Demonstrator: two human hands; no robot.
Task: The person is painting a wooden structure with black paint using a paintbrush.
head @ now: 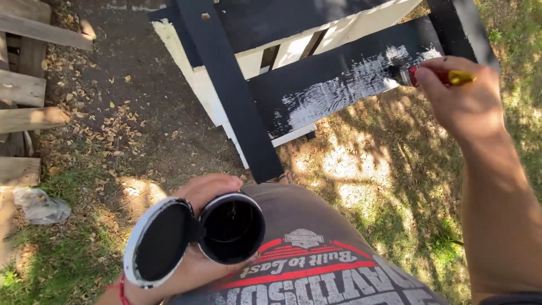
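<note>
My right grip (466,99) pinches a paintbrush (437,76), bristles just beyond it on the half-blackened wooden board (339,85). My left grip (200,237) wraps the open paint can (232,227), its lid (161,242) alongside.

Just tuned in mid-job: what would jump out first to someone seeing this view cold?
First, the half-painted plank at upper centre, black paint streaked over white, with the right hand pressing a paintbrush to it at upper right. Next, at the bottom, the left hand cradles an open paint can of black paint and its paint-coated lid.
</note>
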